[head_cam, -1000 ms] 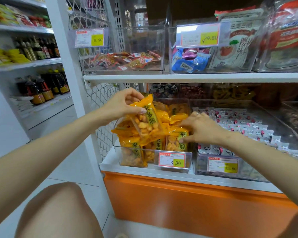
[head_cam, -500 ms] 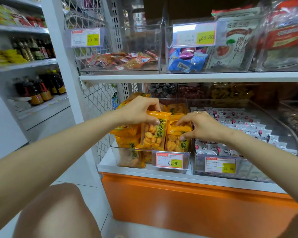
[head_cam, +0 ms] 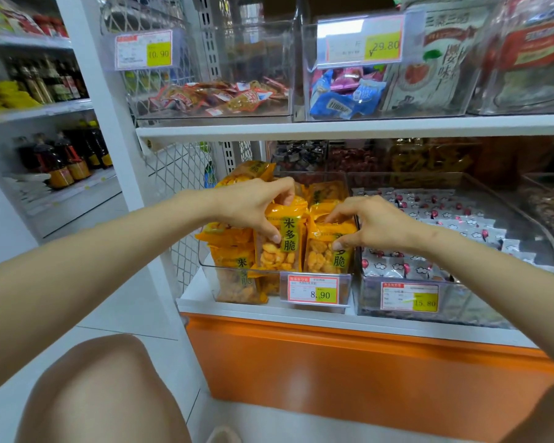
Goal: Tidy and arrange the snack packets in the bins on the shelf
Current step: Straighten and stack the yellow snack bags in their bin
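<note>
Seen from the head camera, a person crouches before a white shop shelf [head_cam: 333, 127] with an orange base panel [head_cam: 333, 362], one bare knee [head_cam: 100, 394] low in the foreground. Both arms reach into a clear plastic bin [head_cam: 202, 251] at the left end of the lower shelf, which is filled with orange-yellow snack packets bearing green label strips. The left hand [head_cam: 253, 206] pinches the top of one upright orange-yellow packet [head_cam: 280, 247] at the front of the bin, fingers curled over its upper edge and thumb pressed on its face. Just beside it, the right hand [head_cam: 375, 223] grips a second upright orange-yellow packet [head_cam: 325, 254] the same way, though its fingertips behind the packet are hidden, so how firmly it holds is unclear. The two packets stand side by side, touching. A red-and-yellow price tag [head_cam: 314, 287] reading 8.90 hangs on the bin's front. To the right sits a neighbouring clear bin [head_cam: 365, 292] of small white sweet packets [head_cam: 445, 219].
</note>
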